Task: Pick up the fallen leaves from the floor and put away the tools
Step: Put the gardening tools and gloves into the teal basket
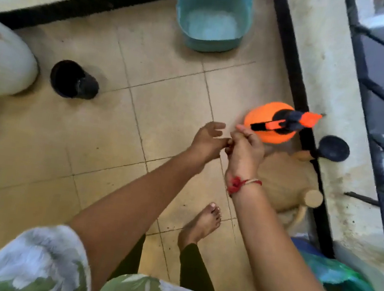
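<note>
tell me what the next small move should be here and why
Probably reach the right hand forward to the handle of the orange sprayer: it stands on the floor just past the fingers, not yet put away. The left hand touches the right, and I can't tell whether either holds a leaf.

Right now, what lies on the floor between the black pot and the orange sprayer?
Just bare floor tiles between the black pot and the orange sprayer, as the head view shows. The left hand and right hand meet near the sprayer.
</note>
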Available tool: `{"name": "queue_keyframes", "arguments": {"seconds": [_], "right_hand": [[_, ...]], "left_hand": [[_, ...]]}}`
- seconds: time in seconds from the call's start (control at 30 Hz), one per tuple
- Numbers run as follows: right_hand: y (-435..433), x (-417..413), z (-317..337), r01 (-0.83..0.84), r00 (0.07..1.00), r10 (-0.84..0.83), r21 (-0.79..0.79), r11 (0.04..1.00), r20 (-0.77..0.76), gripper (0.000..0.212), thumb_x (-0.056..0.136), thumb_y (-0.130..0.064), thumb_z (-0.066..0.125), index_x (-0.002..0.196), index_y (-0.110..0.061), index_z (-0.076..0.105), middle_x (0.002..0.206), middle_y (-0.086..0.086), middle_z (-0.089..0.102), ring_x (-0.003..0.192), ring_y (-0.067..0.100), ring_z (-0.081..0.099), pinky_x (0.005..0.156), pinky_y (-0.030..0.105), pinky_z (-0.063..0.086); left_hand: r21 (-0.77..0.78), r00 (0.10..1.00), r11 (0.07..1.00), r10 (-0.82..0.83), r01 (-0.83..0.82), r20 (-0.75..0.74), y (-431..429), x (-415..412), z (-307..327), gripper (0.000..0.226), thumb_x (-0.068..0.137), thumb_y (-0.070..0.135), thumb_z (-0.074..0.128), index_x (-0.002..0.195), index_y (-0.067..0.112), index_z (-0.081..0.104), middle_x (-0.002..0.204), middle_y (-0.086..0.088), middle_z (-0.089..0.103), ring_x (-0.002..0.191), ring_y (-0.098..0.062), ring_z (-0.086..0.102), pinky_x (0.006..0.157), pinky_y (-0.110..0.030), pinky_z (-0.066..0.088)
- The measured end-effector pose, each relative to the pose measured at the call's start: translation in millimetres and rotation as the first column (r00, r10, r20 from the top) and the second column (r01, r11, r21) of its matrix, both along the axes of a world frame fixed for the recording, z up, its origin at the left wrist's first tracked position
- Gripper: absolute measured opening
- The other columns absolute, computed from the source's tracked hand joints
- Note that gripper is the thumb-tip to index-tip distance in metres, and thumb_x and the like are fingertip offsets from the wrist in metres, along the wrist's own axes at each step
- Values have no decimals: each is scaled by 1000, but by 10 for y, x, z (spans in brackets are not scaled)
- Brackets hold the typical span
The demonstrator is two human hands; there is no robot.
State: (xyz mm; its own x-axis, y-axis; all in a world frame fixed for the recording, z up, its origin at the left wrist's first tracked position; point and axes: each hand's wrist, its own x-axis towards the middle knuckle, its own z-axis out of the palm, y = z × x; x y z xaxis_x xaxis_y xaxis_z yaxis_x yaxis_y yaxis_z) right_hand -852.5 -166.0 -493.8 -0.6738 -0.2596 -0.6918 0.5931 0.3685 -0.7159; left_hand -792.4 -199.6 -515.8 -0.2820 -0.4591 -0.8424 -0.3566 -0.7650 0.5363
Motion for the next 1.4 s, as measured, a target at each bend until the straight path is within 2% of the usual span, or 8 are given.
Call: {"name": "queue_keyframes", "arguments": {"seconds": [0.13,0.37,0.47,0.7,0.97,1.07,1.2,1.4], "right_hand": [[-302,654,316,-224,970,229,-72,972,80,27,86,9,53,76,-16,60,64,0,53,43,3,46,42,16,38],[-539,1645,909,-687,723,689,-63,724,47,22,88,2,56,82,-18,62,69,-2,55,57,8,50,50,17,43],[-566,1984,1119,-791,609,792,-51,610,29,18,89,2,55,85,-15,63,72,-1,55,58,8,50,51,15,43],[-559,2995,1372,-891,454,890,7,454,46,12,90,-5,58,91,-13,65,77,-1,60,67,14,53,58,22,45],[-474,4524,1984,-974,217,973,-50,221,82,10,91,-6,57,94,-11,66,79,-1,61,71,14,55,63,25,46],[-448,4748,2059,-982,159,984,-84,166,84,10,90,-4,58,92,-10,66,77,-1,61,70,14,55,62,25,46],[-347,5322,2052,-991,4,996,-137,16,89,12,89,-3,59,89,-12,66,76,0,61,68,14,55,61,24,46],[-125,5760,1824,-990,-108,987,-101,-96,117,15,89,-2,57,87,-13,66,76,2,60,66,14,55,59,24,45]], "left_hand": [[-20,942,942,337,-336,13,-32,809,341,25,92,6,55,114,18,55,117,-10,60,93,-17,58,80,-34,48],[-67,627,640,765,-765,147,200,2256,879,19,93,10,59,111,15,61,107,-4,63,93,-19,63,75,-26,51],[-78,554,569,818,-818,152,309,2706,1044,18,92,12,61,110,15,62,107,-3,65,95,-20,65,82,-30,52],[-119,437,465,876,-877,203,518,3619,1261,15,94,11,57,106,15,64,103,-2,66,94,-17,63,73,-22,48],[-165,290,311,947,-936,138,665,4909,1920,15,93,12,57,106,15,65,104,0,66,98,-20,63,81,-29,48],[-182,291,310,948,-933,126,688,5070,2059,13,93,13,58,102,21,64,105,0,66,98,-19,63,80,-28,48],[-193,132,148,987,-970,90,939,5474,2056,13,91,13,62,99,22,65,103,-1,67,96,-19,63,76,-26,47],[-169,-64,-38,986,-985,153,1320,5624,1841,17,90,11,62,102,23,65,108,-3,66,102,-19,62,84,-28,49]]}}
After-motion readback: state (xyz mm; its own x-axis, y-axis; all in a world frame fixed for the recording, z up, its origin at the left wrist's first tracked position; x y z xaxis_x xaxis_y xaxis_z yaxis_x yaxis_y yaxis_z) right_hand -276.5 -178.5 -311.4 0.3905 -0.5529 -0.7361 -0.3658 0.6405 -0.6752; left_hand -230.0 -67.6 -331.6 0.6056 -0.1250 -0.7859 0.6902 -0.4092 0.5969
